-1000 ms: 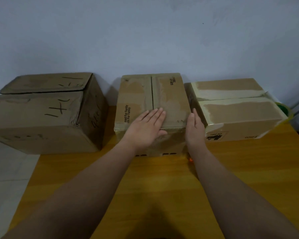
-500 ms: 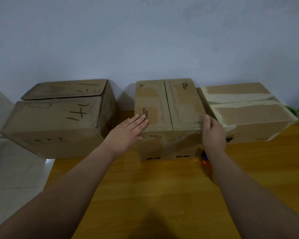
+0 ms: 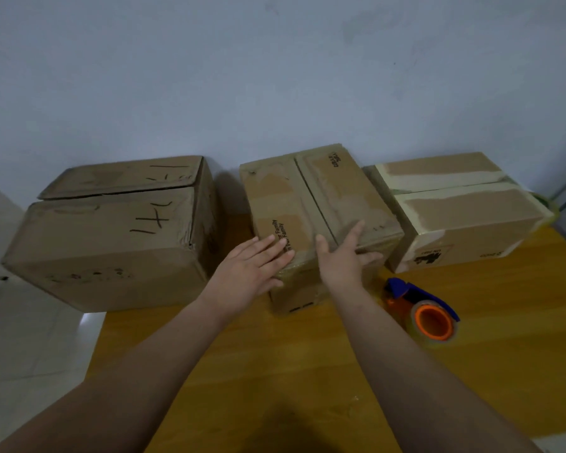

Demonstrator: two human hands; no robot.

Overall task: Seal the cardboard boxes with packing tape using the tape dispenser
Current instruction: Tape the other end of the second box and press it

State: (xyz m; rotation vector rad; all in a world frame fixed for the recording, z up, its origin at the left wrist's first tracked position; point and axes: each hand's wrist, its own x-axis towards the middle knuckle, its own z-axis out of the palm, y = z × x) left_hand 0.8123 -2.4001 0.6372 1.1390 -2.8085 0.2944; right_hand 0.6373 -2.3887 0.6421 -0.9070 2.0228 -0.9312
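On a wooden counter (image 3: 275, 371) set against a pale wall (image 3: 275, 76), three cardboard boxes are lined up in a row. The middle box (image 3: 307, 197), its top flaps closed along a central seam, is touched at its near left corner by the left hand (image 3: 255, 266), fingers straight and flat. The right hand (image 3: 343, 256) is held at the same box's near right edge, fingers spread and uncurled; firm contact cannot be made out. The tape dispenser (image 3: 425, 308), blue with an orange core, is seen lying ungripped on the counter just right of the right forearm, before the pale-taped right box (image 3: 464, 217). The left box (image 3: 111, 230) is marked with pen strokes.
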